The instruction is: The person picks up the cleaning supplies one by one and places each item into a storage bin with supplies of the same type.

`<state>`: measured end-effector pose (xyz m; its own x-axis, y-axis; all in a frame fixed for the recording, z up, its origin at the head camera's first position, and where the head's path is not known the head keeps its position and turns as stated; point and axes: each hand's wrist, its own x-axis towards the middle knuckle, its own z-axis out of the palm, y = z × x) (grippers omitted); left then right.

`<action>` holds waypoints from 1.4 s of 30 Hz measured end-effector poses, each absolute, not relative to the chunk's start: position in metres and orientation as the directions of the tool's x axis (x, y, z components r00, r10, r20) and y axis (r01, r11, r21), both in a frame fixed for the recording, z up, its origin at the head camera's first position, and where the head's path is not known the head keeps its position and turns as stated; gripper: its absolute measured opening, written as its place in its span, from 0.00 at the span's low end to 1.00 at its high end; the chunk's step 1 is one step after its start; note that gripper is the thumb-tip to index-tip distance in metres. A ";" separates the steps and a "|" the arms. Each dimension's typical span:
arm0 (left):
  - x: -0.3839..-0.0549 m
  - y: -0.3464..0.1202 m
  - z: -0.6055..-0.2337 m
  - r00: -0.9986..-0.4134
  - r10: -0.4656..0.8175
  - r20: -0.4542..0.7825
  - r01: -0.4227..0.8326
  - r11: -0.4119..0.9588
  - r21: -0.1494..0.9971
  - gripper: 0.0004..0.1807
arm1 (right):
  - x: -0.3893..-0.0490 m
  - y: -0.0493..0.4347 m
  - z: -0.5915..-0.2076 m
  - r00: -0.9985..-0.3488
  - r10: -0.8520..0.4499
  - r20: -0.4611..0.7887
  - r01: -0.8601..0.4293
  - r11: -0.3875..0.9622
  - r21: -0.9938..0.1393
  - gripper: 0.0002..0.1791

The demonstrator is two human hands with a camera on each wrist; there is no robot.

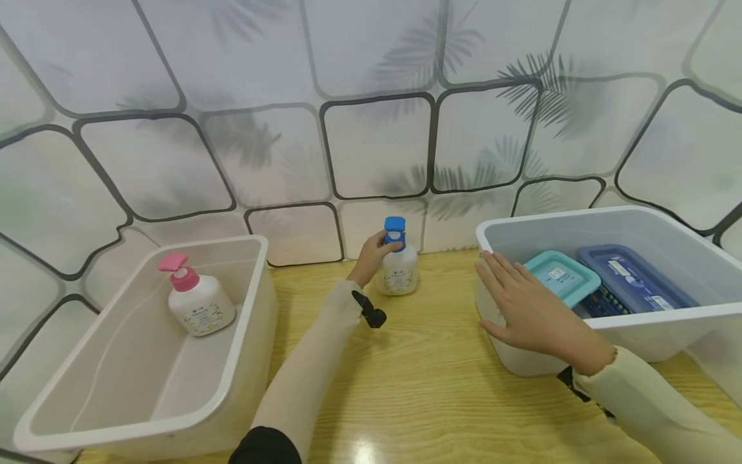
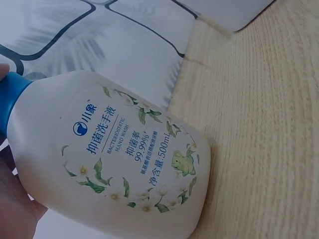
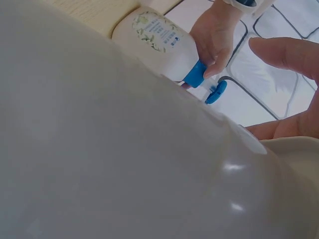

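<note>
A white hand wash bottle with a blue pump [image 1: 399,267] stands upright on the table, close to the wall. My left hand [image 1: 371,256] grips it round the blue neck from the left. The left wrist view shows its flowered label [image 2: 134,149] large. Over the near left rim of the right-hand white bin [image 1: 585,325] is my right hand [image 1: 522,306], fingers straight, holding nothing. In the right wrist view the bin's wall hides much of the scene, and the thumb and a finger [image 3: 289,52] show at the right.
On the left, a white bin [image 1: 262,283] holds a hand wash bottle with a pink pump [image 1: 201,306]. Inside the right bin lie a teal-lidded box [image 1: 562,277] and a dark blue pack [image 1: 634,277]. A patterned wall [image 1: 377,148] rises behind the wooden table [image 1: 429,374].
</note>
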<state>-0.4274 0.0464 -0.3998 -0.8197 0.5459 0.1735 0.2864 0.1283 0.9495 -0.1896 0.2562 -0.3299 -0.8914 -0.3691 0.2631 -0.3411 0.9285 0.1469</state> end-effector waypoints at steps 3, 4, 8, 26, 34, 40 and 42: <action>-0.429 0.046 -0.401 -0.810 0.556 0.184 0.303 0.130 0.944 0.25 | -0.190 0.258 -0.331 -0.890 -0.372 0.265 -0.341 0.927 0.154 0.48; -0.429 0.046 -0.400 -0.808 0.560 0.184 0.306 0.132 0.943 0.25 | -0.191 0.258 -0.331 -0.889 -0.373 0.266 -0.342 0.927 0.157 0.48; -0.430 0.047 -0.395 -0.795 0.578 0.181 0.321 0.149 0.935 0.24 | -0.191 0.259 -0.332 -0.888 -0.374 0.267 -0.341 0.926 0.162 0.48; -0.436 0.063 -0.386 -0.763 0.598 0.246 0.360 0.078 0.930 0.22 | -0.192 0.260 -0.334 -0.879 -0.382 0.286 -0.347 0.923 0.167 0.48; -0.444 0.067 -0.387 -0.784 0.569 0.247 0.364 0.099 0.926 0.19 | -0.191 0.258 -0.334 -0.880 -0.383 0.282 -0.349 0.923 0.165 0.48; -0.443 0.069 -0.385 -0.782 0.572 0.246 0.366 0.104 0.925 0.18 | -0.189 0.256 -0.332 -0.885 -0.377 0.274 -0.344 0.925 0.161 0.47; -0.443 0.070 -0.384 -0.788 0.565 0.243 0.363 0.107 0.926 0.19 | -0.189 0.256 -0.331 -0.883 -0.377 0.278 -0.344 0.925 0.161 0.47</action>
<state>-0.4425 0.0697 -0.3843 -0.7881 0.5653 0.2435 0.3626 0.1068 0.9258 -0.1892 0.2564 -0.3313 -0.8834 -0.3770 0.2784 -0.3439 0.9250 0.1614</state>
